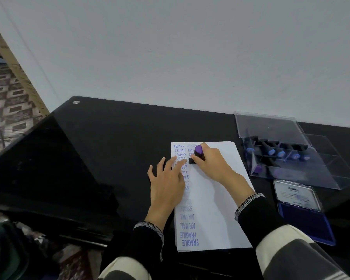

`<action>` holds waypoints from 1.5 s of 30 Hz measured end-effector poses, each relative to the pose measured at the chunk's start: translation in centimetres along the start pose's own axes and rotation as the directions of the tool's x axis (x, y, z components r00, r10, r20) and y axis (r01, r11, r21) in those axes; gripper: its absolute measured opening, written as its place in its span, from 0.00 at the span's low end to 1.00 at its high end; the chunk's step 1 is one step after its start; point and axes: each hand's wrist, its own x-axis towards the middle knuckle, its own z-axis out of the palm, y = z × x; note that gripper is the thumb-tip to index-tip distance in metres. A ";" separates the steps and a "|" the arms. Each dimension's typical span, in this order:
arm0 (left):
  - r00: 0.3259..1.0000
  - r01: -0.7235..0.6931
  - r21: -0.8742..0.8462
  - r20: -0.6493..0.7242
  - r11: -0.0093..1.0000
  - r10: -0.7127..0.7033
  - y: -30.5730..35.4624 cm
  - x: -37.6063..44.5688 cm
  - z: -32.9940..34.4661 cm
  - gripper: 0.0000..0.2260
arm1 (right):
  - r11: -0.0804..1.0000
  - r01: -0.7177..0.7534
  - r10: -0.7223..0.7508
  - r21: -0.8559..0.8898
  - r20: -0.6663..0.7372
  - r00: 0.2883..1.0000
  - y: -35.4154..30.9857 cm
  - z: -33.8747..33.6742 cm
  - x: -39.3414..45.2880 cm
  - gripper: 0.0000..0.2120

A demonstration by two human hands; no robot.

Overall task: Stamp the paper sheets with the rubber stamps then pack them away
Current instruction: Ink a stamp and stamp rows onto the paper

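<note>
Two hands at work over one stack of paper sheets (214,209), lower centre of the frame, on a black glass worktop (109,138).

Left hand (167,184): flat on the left margin of the top sheet, fingers straight and spread, holding nothing, pressing the paper down; fingertips just beside the stamp's base.

Paper sheets: long axis running from the bottom edge of the frame up toward the wall; a column of blue imprints down the left side, FRAGILE and AIR MAIL nearest the bottom edge, SAMPLE repeated near the top; a second, short column begun to its right.

Rubber stamp (197,153): purple handle, black base, gripped in the right hand (210,164), fingers curled round it; base down on the sheet near its top left, at the foot of the second column, handle leaning toward the wall.

Right of the sheets: clear stamp case (291,154), lid open, several stamps lying in its compartments; nearer the bottom edge, an open ink pad (307,221).

Judgement: blank paper lies below the stamp, toward the bottom edge; right hand nearer to stamp, pad and case alike.
</note>
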 end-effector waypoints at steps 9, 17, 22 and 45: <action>1.000 -0.006 0.003 0.015 1.000 0.006 0.1 0.0 -0.2 0.19 | 0.996 0.035 -0.034 -0.078 0.017 0.999 0.0 0.1 0.2 0.09; 1.000 0.006 -0.030 -0.004 1.000 -0.006 0.1 -0.2 -0.1 0.18 | 0.998 0.008 -0.008 -0.062 0.011 1.000 -0.2 0.7 0.4 0.14; 0.998 0.061 -0.060 -0.020 0.996 -0.062 0.2 -0.1 0.0 0.21 | 0.998 -0.037 0.038 -0.059 0.019 0.999 -0.3 0.7 0.9 0.15; 0.998 0.067 -0.052 -0.009 0.996 -0.067 0.1 0.0 0.2 0.22 | 0.998 -0.050 0.049 0.033 0.039 0.998 -0.6 0.5 1.1 0.13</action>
